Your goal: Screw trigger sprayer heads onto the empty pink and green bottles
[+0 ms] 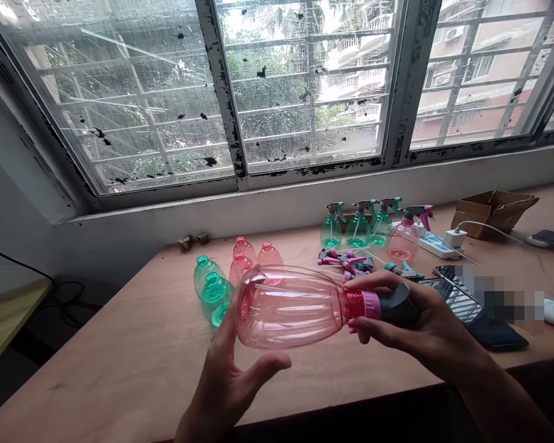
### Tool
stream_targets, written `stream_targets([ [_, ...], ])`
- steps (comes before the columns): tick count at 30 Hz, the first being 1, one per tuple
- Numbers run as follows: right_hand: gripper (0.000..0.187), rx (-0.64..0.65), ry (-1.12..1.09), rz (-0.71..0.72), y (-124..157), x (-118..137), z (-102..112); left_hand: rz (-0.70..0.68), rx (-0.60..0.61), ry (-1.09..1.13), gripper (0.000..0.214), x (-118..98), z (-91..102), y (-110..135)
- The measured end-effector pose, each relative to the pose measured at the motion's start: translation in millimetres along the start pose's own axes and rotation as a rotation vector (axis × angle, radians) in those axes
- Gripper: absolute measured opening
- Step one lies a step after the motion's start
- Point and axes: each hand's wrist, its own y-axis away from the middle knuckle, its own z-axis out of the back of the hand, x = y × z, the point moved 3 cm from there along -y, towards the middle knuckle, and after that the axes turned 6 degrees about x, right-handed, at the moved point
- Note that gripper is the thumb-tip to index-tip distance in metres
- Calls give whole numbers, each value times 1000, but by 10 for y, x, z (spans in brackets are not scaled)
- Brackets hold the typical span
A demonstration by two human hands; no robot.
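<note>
A clear pink spray bottle (290, 311) lies sideways in the air between my two hands. My left hand (233, 378) holds its base end, the fingers partly hidden behind it and the thumb stretched out below the body. At the other end, my right hand (425, 329) is closed around the dark grey spray head (399, 306), thumb and fingers at the purple collar (372, 304). The trigger is mostly hidden by that hand. Just behind the bottle stand pink bottle bodies (242, 246) and green bottle bodies (216, 295) without spray heads.
Green spray bottles with heads (331, 227) and a pink spray bottle (402, 237) stand near the window wall. Loose spray heads (346, 259) lie before them. To the right are a power strip (436, 245), a cardboard box (492, 212) and a phone (457, 292).
</note>
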Motion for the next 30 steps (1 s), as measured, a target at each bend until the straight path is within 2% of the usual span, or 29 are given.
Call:
stream_targets([
  [3,28,-9,16,-1,-2,2,14,8,2,-4,80,23,16,2],
  [8,29,-9,-16,-5,-16,2,30,-9,-68,-66,88,-10,15,17],
  [11,30,-28,-2,-9,-11,-8,24,-11,8,2,94,6,7,28],
  [14,30,-7,36,7,-8,-15,6,4,59,76,87,38,9,21],
  [16,30,-3,39,15,-15,-19,9,27,38,68,80,40,2,8],
  [21,30,19,21,-13,-36,-23,43,61,-62,29,81,-16,-34,7],
  [25,29,36,19,-23,-25,-16,24,22,21,41,91,13,-28,20],
  [27,29,-1,4,-26,-20,-18,19,30,41,78,84,43,-18,17],
  [30,30,-10,21,-23,-33,-29,24,91,-10,104,75,52,-17,7],
])
